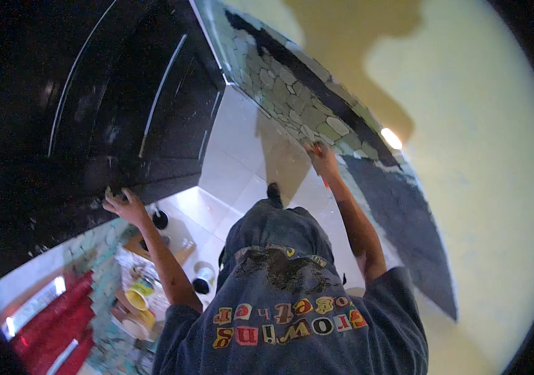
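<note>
My right hand [322,157] is raised to the wall and closed round a small tool with an orange handle [326,182]; its working end is hidden by my fingers. It is at the lower edge of a band of grey-green stone pattern [295,94] on the wall, which has dark strips along it. My left hand [125,207] is held out in front of a dark panelled door [173,100]. Its fingers are bent but apart, with greyish smears on the tips, and I make out nothing in them.
Pale floor tiles [232,165] lie between door and wall. At lower left are a yellow container [140,294], a white cup with a dark mouth [203,279], a black round item [160,219] and red cloth [60,325]. A smooth dark-grey patch [398,219] covers the lower wall.
</note>
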